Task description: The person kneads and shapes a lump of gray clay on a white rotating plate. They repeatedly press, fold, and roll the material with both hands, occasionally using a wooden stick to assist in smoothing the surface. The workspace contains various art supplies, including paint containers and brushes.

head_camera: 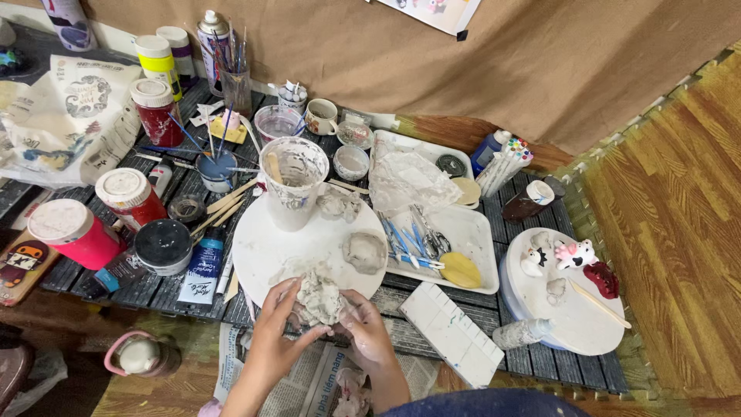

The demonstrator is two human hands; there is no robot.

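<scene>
From the head view, I have both hands on a lump of grey clay [319, 298] at the near edge of the round white turntable [270, 247]. My left hand [274, 340] cups it from the left, fingers [284, 297] curled up over its side; my right hand [363, 328] presses in from the right, its fingers bent against the clay. Both are closed on the lump — a wet, ragged mass with no clear form yet.

I judge this the shaping step, early on: the clay is being squeezed and gathered, not detailed. The next move calls for even pressure from both sides and a steady base, since the lump sits right at the wheel's rim, above the newspaper [309, 378] on the floor.

Farther back on the turntable lie a flattened clay patty [364, 252] and smaller clay scraps [338, 203], beside a smeared white cup [293, 181] holding a wooden stick. To the right a white tray [478, 232] carries blue-handled modelling tools [405, 243] and a yellow sponge [461, 269]. Beyond it, a second round board [575, 316] bears small painted figurines [575, 253] — well apart from my hands. Paint jars crowd the left of the dark slatted desk [540, 363].
</scene>
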